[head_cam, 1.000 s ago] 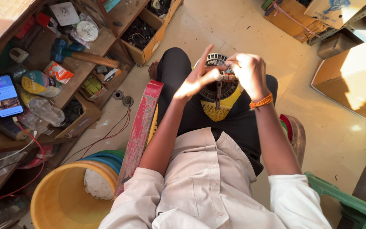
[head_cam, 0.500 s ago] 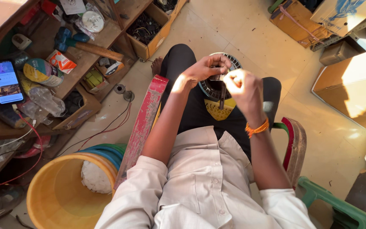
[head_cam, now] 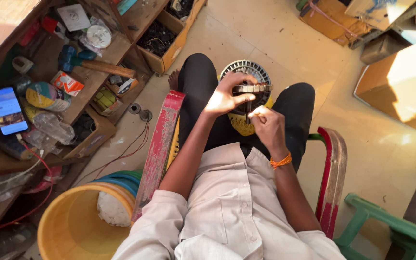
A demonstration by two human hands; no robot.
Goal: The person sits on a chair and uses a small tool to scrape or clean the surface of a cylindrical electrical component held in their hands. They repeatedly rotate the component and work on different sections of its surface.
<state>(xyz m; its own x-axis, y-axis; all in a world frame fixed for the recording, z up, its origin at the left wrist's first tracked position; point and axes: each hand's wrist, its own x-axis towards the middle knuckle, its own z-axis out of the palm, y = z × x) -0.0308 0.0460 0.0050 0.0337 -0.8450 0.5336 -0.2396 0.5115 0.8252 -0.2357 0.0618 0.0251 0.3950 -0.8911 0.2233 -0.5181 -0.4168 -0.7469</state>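
Left hand (head_cam: 225,96) closed in a grip over the round slotted motor core (head_cam: 246,79) on the lap; right hand (head_cam: 267,126) just below, fingers pinched, contents indiscernible.

The left hand (head_cam: 227,96) hides part of the round slotted metal part (head_cam: 246,79).

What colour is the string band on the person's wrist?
Orange. The thin string band sits on the right wrist, clearest in the head view, just below the right hand.

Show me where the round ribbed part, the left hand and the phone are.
round ribbed part (head_cam: 260,71): head view, on its far rim.
left hand (head_cam: 225,97): head view, on its back.
phone (head_cam: 6,110): head view, on its lit screen.
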